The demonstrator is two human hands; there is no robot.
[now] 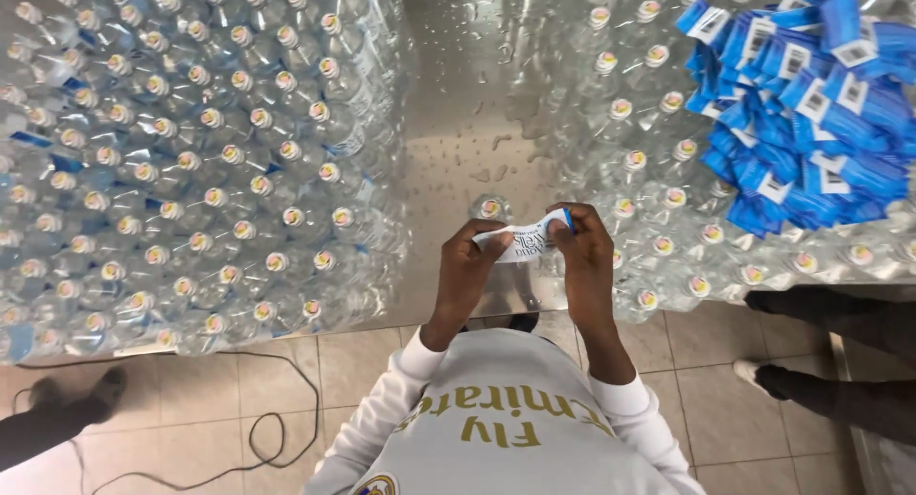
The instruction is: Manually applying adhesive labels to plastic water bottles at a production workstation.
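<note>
I hold a paper label (526, 240), white on the side facing me with a blue edge, stretched between both hands above a wet steel table (458, 123). My left hand (469, 262) pinches its left end and my right hand (582, 252) pinches its right end. Just beyond the label stands a single clear plastic bottle (490, 209) with a white cap. A heap of blue and white labels (811, 113) lies on top of the bottles at the far right.
Several capped clear bottles crowd the table's left side (191, 161) and right side (649, 170), leaving a wet strip in the middle. A black cable (277, 428) loops on the tiled floor. Another person's shoes show at left (72, 395) and right (763, 376).
</note>
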